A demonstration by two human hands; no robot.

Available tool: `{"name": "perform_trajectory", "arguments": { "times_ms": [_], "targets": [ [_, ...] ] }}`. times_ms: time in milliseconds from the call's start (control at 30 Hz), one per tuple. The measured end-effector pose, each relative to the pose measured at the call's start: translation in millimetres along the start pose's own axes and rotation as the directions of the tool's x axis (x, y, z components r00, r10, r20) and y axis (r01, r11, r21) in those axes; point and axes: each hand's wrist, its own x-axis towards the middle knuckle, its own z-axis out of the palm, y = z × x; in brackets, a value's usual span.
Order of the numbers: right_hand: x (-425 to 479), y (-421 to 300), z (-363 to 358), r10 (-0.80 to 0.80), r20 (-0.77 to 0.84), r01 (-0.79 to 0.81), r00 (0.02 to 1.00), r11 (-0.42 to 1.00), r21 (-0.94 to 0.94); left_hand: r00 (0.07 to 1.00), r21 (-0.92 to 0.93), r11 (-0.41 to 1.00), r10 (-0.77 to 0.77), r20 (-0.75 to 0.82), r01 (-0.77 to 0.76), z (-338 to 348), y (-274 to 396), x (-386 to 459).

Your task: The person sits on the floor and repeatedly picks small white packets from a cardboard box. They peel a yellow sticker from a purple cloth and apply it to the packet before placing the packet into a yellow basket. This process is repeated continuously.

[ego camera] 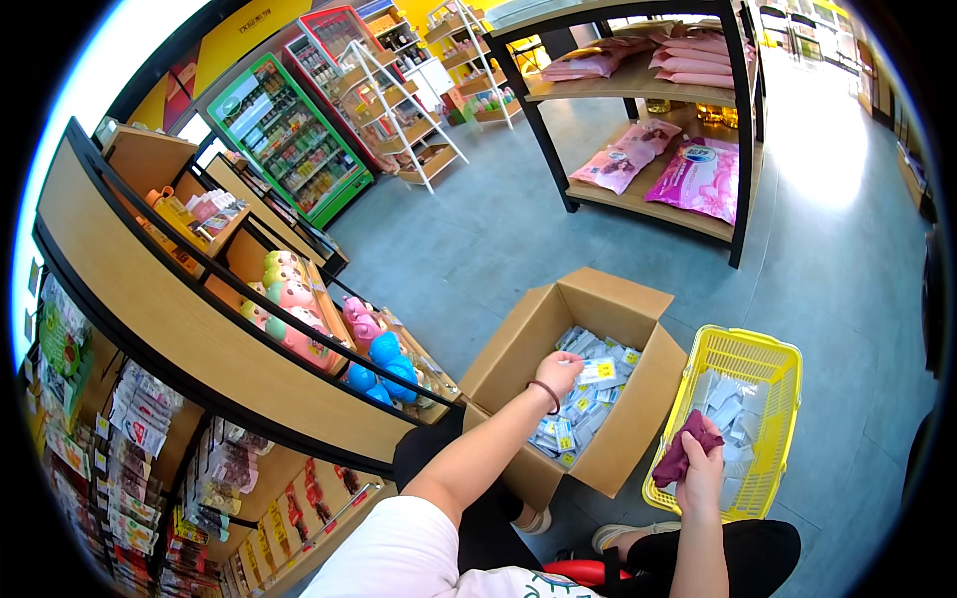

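My left hand (561,374) reaches into an open cardboard box (508,351) and pinches a price tag (597,371) with a yellow patch. Beneath it, many similar price tags (587,407) lie in a loose heap inside the box. My right hand (701,471) grips a crumpled maroon cloth (684,452) over the near left part of a yellow plastic shopping basket (781,418). Pale grey tags (725,404) are scattered on the basket's floor, partly covered by the cloth and hand. The box and basket stand side by side on the grey floor.
Wooden shelving (209,321) with black rails and toys runs along my left. A black-framed rack (635,93) holding pink bags stands ahead. Farther back are a green drinks cooler (284,142) and a white ladder shelf (400,112). Something red (583,572) sits low between my legs.
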Motion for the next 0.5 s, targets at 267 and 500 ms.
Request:
{"name": "perform_trajectory", "arguments": {
  "times_ms": [267,500],
  "targets": [
    [-14,23,5,0.069,0.19,-0.03,0.979,0.979,-0.199,0.883,-0.098,0.989,0.139,0.449,-0.106,27,13,-140],
    [-26,18,17,0.057,0.189,-0.028,0.98,0.988,-0.151,0.836,-0.365,0.921,0.088,0.542,0.139,21,-7,-149]
  ]
}}
